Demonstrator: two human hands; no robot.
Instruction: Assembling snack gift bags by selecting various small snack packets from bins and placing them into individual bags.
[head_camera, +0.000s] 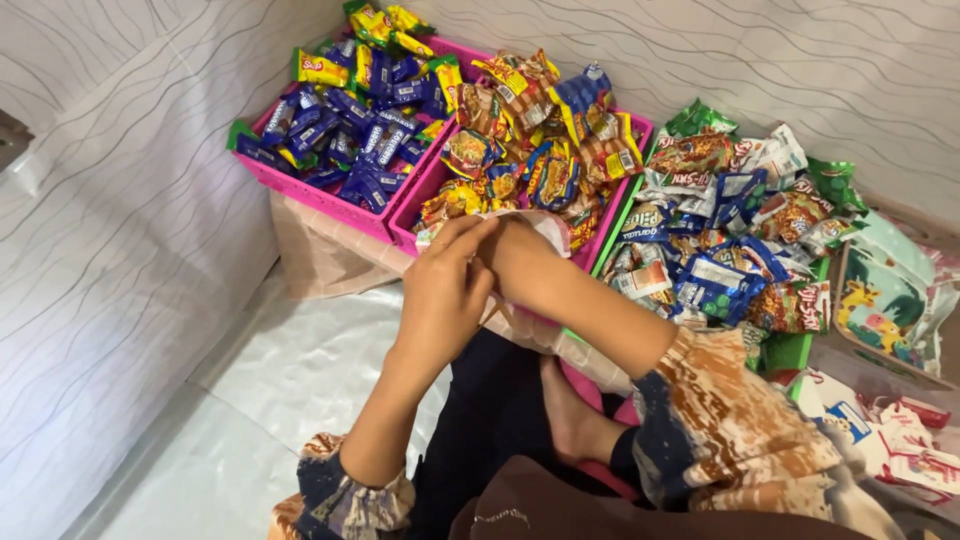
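My left hand (445, 285) and my right hand (520, 262) meet at the front rim of the middle pink basket (405, 235). Both pinch a thin whitish wrapper or bag (540, 222) between the fingers. That basket is heaped with orange and yellow snack packets (520, 140). Left of it, another pink basket (300, 185) holds several blue and yellow packets (365, 120). On the right a green basket (790, 350) is piled with mixed blue, green and orange packets (730, 230). My sleeves are brown and patterned.
The baskets stand on a low shelf draped in clear plastic (320, 255), against a white wavy-patterned wall (110, 220). Colourful printed pouches (880, 300) and red-white packets (900, 440) lie at the far right. My bare foot (570, 420) rests below my arms. Pale sheeting (300, 370) covers the floor.
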